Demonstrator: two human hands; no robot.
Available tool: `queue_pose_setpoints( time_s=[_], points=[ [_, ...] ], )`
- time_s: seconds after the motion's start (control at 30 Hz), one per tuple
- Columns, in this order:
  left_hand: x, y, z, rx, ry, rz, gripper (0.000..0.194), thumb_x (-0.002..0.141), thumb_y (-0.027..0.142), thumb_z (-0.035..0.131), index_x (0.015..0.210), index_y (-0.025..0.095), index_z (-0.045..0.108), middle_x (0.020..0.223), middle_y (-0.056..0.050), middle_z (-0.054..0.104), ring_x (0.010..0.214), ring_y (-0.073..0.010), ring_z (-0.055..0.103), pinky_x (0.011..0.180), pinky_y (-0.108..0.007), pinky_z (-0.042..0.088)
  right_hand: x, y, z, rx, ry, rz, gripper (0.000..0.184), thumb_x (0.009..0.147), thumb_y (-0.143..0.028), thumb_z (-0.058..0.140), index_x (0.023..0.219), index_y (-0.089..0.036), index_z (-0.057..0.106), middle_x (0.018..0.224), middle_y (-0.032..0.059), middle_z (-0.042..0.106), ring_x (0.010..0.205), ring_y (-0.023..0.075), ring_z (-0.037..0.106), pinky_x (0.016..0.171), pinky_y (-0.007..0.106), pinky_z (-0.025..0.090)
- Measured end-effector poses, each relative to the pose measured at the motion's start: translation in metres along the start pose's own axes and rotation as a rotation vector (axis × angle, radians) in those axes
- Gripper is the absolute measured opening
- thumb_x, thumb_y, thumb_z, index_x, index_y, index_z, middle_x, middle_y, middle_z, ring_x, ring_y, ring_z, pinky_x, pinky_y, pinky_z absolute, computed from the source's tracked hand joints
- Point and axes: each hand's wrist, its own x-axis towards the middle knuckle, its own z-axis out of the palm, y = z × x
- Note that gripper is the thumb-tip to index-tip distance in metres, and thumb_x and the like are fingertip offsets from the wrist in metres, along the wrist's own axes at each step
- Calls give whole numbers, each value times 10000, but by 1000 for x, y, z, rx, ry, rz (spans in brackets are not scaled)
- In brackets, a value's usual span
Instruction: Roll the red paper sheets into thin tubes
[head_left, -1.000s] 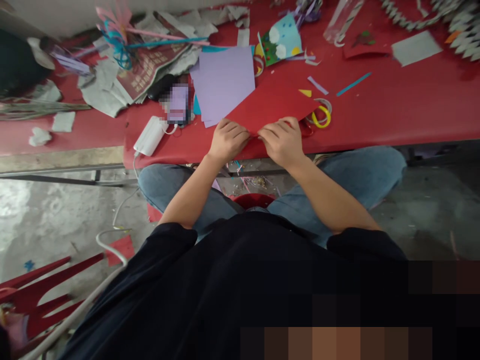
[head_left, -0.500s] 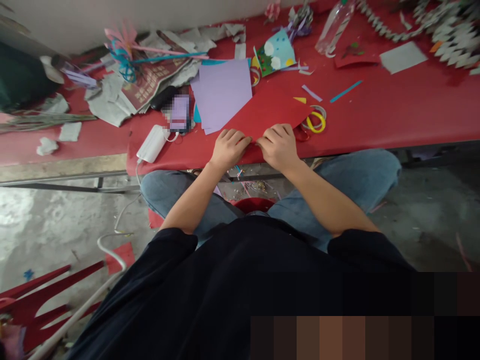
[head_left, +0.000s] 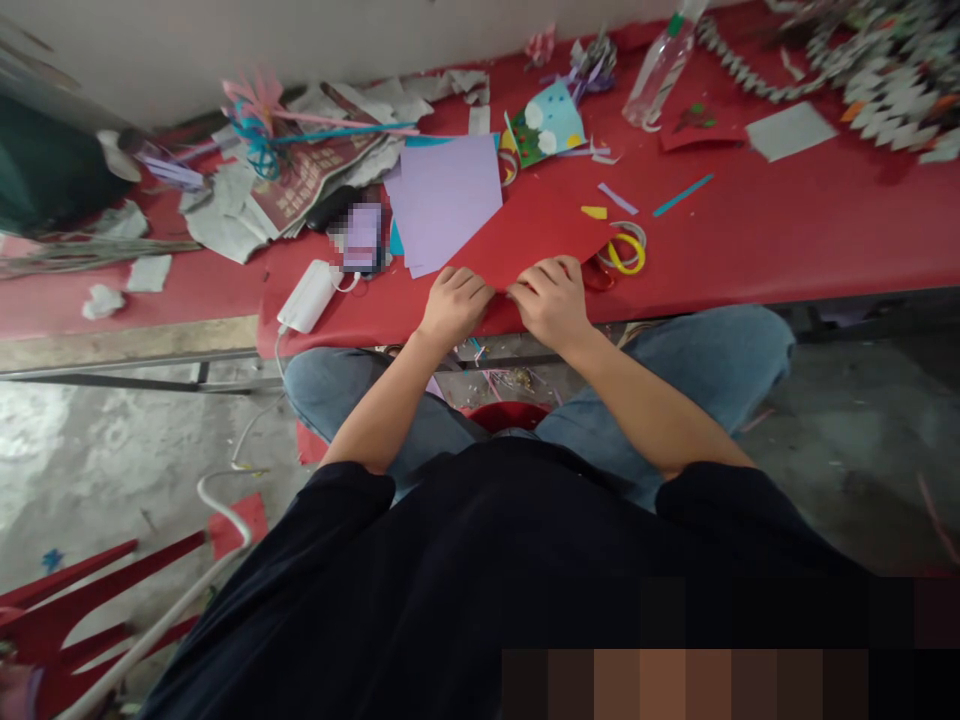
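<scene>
A sheet of red paper [head_left: 525,228] lies at an angle over the table's front edge, partly across lilac paper [head_left: 450,195]. My left hand [head_left: 456,303] is closed on its near edge, fingers curled and thumb toward the middle. A short gap to the right, my right hand [head_left: 551,300] pinches the same edge. Both fingertips are partly hidden beneath the knuckles. Close to my right hand lie a yellow tape roll [head_left: 630,252] and a small yellow paper scrap [head_left: 595,212].
On the red table [head_left: 787,220] are a white power bank [head_left: 309,296], crumpled newspaper [head_left: 232,210], a clear bottle [head_left: 660,75], a painted card [head_left: 546,122] and a teal strip [head_left: 682,195]. A white cable [head_left: 225,510] hangs at left beside a red chair [head_left: 105,570].
The camera view has shifted slightly, so the table items appear a little lower. Both hands keep hold of the red paper's near edge, barely moved.
</scene>
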Motion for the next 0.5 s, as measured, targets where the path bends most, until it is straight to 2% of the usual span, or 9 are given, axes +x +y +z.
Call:
queue_pose_setpoints(
  time_s=[0.17,0.3,0.5],
  points=[
    [1,6,1,53,31,-24,305,1127,230,459,1053,218,755,996,-99,765,1035,-284,649,865,-470,443,-2,-3,5,-73,7,39,401,1155,-269,373,1064,-263,763,1056,44,732,1195,270,574,1214,561,262],
    [1,8,2,33,52,-40,343,1135,221,425,1027,212,751,938,-97,746,995,-269,649,876,-465,446,-2,-4,6,-79,-26,44,434,1157,-258,338,1085,-275,766,1044,49,714,1207,267,574,1247,575,203],
    [0,4,2,39,17,-11,386,1136,205,391,971,193,739,904,-104,735,970,-270,638,864,-463,445,-1,-4,1,-74,-49,20,418,1168,-277,340,1143,-281,757,1048,36,730,1153,240,550,1242,540,195]
  ],
)
